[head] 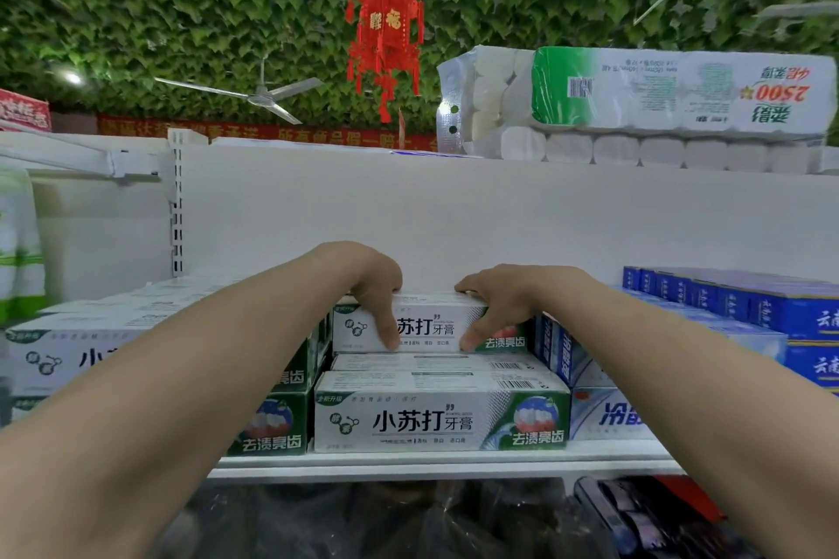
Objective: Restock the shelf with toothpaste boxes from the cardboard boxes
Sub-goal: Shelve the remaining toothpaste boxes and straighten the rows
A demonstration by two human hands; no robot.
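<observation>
Glossy cardboard toothpaste box, matt shelf

White shelf board. Left to centre: white-and-green toothpaste boxes, laid lengthwise along the near edge, stacked, in rows reaching back. Right, just beside them: pale blue toothpaste boxes. Right end: dark blue boxes, stacked.
</observation>
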